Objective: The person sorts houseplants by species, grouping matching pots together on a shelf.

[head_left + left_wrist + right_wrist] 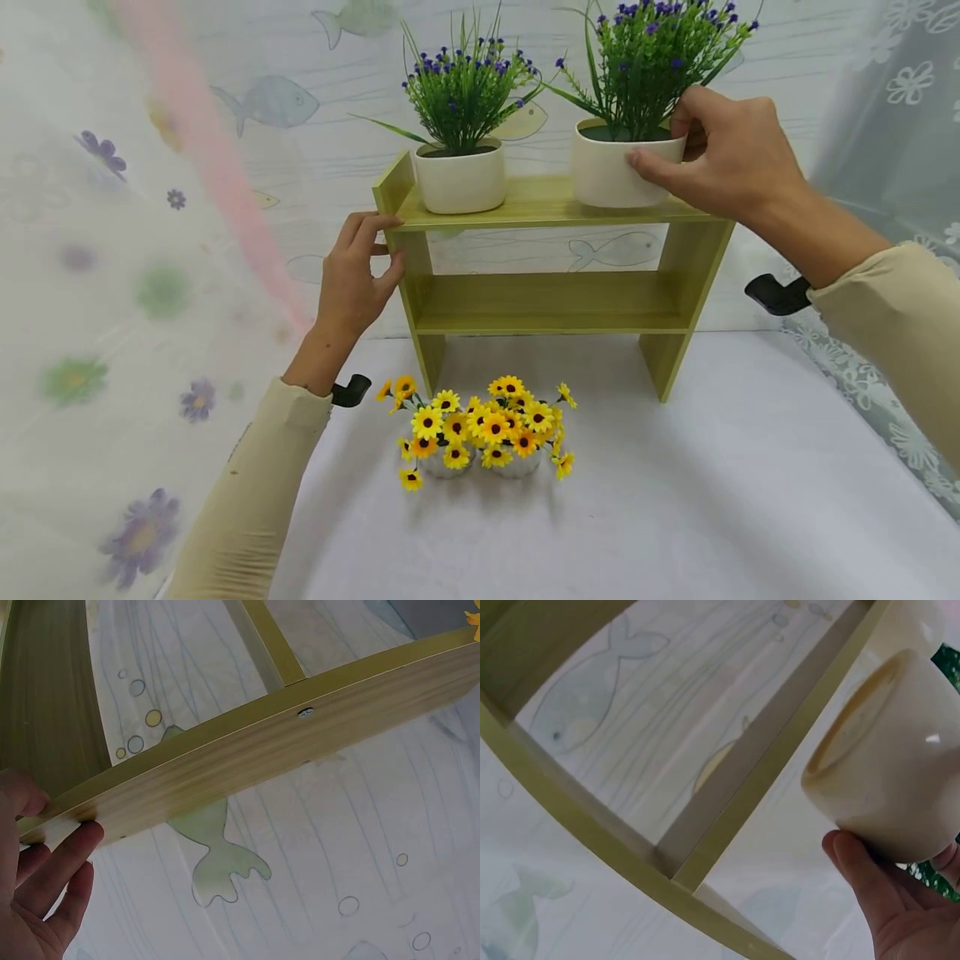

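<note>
A wooden two-tier shelf (555, 302) stands on the white table. My right hand (738, 154) pinches the rim of a white oval pot (618, 177) holding a purple-flowered plant (645, 75), at the right part of the top board. In the right wrist view the underside of this pot (859, 724) shows, raised off the board. At the shelf's upper left corner, my left hand (352, 275) grips the side panel (210, 772), thumb on one face and fingers on the other. A similar white pot (461, 182) with purple flowers rests on the top board's left part.
Two small pots of yellow flowers (491, 425) stand on the table (637, 508) before the shelf's left half. Behind hangs a fish-print curtain (277, 104). A flower-patterned lace cloth (885, 400) runs along the right side.
</note>
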A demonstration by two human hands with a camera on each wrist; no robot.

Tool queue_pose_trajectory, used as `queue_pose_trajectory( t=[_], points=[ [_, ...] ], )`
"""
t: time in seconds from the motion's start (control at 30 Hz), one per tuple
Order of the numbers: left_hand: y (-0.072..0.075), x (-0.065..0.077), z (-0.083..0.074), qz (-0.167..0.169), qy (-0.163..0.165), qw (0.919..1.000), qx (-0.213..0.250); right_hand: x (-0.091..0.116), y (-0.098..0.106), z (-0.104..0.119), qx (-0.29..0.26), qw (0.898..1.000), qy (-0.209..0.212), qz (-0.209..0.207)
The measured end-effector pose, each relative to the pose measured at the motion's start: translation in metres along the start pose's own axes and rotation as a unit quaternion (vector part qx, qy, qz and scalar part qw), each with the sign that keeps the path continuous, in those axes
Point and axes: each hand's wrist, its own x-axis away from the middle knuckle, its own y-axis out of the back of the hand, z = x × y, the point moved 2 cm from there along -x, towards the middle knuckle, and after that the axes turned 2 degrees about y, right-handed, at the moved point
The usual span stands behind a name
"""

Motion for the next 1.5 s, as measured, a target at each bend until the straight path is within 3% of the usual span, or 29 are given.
queue_pose_trajectory(
  t=[0.13,0.37,0.77,0.97,1.23,1.5],
  points=[
    [0.001,0.002,0.000,0.001,0.003,1.0000,-0.002,-0.012,-0.005,-0.003,0.001,1.000,-0.018,0.019],
    [0.001,0.003,0.001,-0.006,0.002,1.0000,-0.003,-0.031,-0.019,-0.005,-0.048,0.995,-0.077,0.033],
    [0.001,0.001,0.000,-0.007,-0.004,1.0000,-0.004,-0.036,-0.038,-0.014,-0.085,0.991,-0.088,0.062],
    [0.000,-0.001,-0.002,-0.004,-0.002,1.0000,-0.001,-0.033,-0.038,-0.021,-0.124,0.984,-0.105,0.066],
    [0.000,0.000,-0.002,-0.002,0.001,1.0000,-0.001,-0.025,-0.038,-0.021,-0.125,0.982,-0.121,0.069],
    [0.000,0.002,-0.001,-0.010,-0.007,0.9999,0.005,-0.003,-0.039,-0.015,-0.148,0.980,-0.123,0.045]
  ],
)
